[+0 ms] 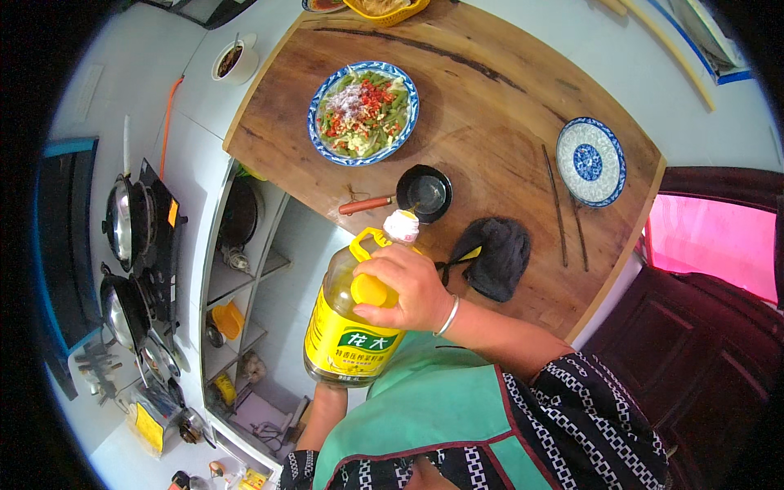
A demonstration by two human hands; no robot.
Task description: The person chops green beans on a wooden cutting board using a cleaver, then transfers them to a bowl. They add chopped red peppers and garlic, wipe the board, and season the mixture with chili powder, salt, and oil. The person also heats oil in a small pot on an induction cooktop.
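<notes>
A large oil jug (349,347) with a yellow label leans over the table edge, its neck tipped toward a small black pan (424,193) with a wooden handle. My right hand (415,286) is closed round the jug's yellow handle, and a round yellow cap (369,289) sits between its thumb and fingers. From below, my left hand (329,394) holds up the jug's base; its fingers are mostly hidden. The mouth is just above the pan's near rim, where a little yellowish oil shows. Beyond the pan stands a blue-and-white plate (315,131) of chopped green vegetables, red pepper and white seasoning.
On the wooden table (490,147) lie a black cloth (498,257), two dark chopsticks (555,204) and a patterned plate (588,163). A yellow basket (388,15) is at the far edge. Left are a white cup (237,61), open shelves (269,261) and a stove with lidded pans (122,224).
</notes>
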